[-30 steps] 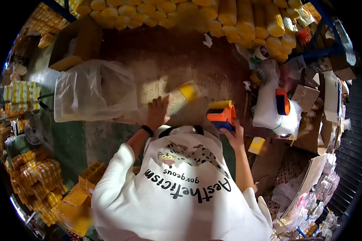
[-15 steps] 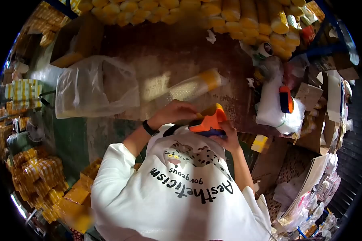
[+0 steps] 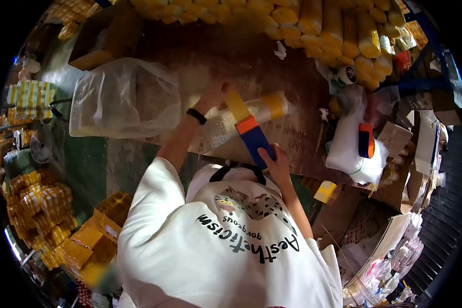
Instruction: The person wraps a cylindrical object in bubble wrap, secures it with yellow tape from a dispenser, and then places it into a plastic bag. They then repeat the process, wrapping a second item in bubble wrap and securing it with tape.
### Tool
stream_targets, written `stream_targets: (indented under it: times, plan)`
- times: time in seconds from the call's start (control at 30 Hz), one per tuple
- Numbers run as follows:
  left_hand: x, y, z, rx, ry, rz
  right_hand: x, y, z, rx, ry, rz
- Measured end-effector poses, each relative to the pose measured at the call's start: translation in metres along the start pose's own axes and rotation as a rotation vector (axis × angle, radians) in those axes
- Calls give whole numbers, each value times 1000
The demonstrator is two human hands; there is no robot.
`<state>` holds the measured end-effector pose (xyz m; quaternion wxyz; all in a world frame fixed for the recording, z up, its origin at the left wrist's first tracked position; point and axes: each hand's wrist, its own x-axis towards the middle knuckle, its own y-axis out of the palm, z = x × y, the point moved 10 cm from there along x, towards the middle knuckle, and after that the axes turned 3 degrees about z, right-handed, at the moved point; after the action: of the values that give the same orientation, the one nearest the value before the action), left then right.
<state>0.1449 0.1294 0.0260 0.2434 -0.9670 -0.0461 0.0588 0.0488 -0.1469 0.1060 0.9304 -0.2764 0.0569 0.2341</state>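
My right hand [image 3: 278, 163] is closed around the lower end of a blue and orange tape dispenser [image 3: 253, 143], just in front of my chest. A strip of yellow tape [image 3: 237, 106] stretches from the dispenser's orange end up to my left hand [image 3: 215, 95], whose fingers are closed on the tape's end. Beyond the strip, a bubble-wrapped package [image 3: 256, 110] lies slantwise on the table, with a yellow band of tape near its right end. My left forearm reaches over the left part of this package.
A clear plastic bag [image 3: 123, 97] stands at left, beside an open cardboard box [image 3: 108, 38]. Yellow-ended rolls [image 3: 310, 20] are stacked along the back. At right, another tape dispenser [image 3: 365, 140] rests on a bubble wrap bundle [image 3: 344, 146]. Cartons [image 3: 90, 241] lie lower left.
My left hand has moved up and away from the dispenser, drawing out a strip of tape. My right hand has turned the dispenser so its orange end points away from me.
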Motion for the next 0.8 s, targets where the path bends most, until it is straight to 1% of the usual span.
stream_targets:
  times: [0.03, 0.13, 0.23, 0.3, 0.33, 0.4, 0.43, 0.5, 0.53, 0.57, 0.6, 0.67, 0.7, 0.73, 0.8]
  plan:
    - [10, -8, 7, 13, -10, -39, 0, 0, -7, 1, 16, 1]
    - [29, 6, 12, 161, -12, 100, -4, 1, -22, 16, 85, 9]
    - [38, 29, 25, 132, 72, 135, -11, 8, -41, 61, 178, 10]
    - [34, 45, 34, 205, 77, 193, -14, 14, -60, 80, 212, -5]
    - [30, 54, 37, 239, 79, 225, -14, 15, -63, 12, 204, -9]
    - [18, 67, 46, 295, -2, 279, -14, 17, -65, -124, 191, -13]
    - [12, 72, 49, 324, -43, 304, -13, 19, -69, -82, 235, -8]
    - [-4, 42, 25, 523, 20, -17, -15, 27, -74, 10, 327, 2]
    - [-13, 26, 10, 620, 51, -180, -17, 30, -77, 24, 318, -4]
    - [-13, 24, 17, 586, 67, -105, -16, 32, -84, 38, 305, -12]
    - [-20, 24, 6, 588, 121, -33, -13, 34, -89, 51, 290, -24]
    - [-55, 31, -29, 584, 231, 121, -7, 34, -94, -54, 230, -96]
    - [-75, 41, -36, 576, 255, 155, -6, 33, -93, -107, 205, -132]
    - [-95, 51, -42, 569, 278, 188, -1, 34, -88, -62, 214, -119]
    - [-103, 53, -43, 594, 303, 134, 16, 34, -70, 29, 228, -91]
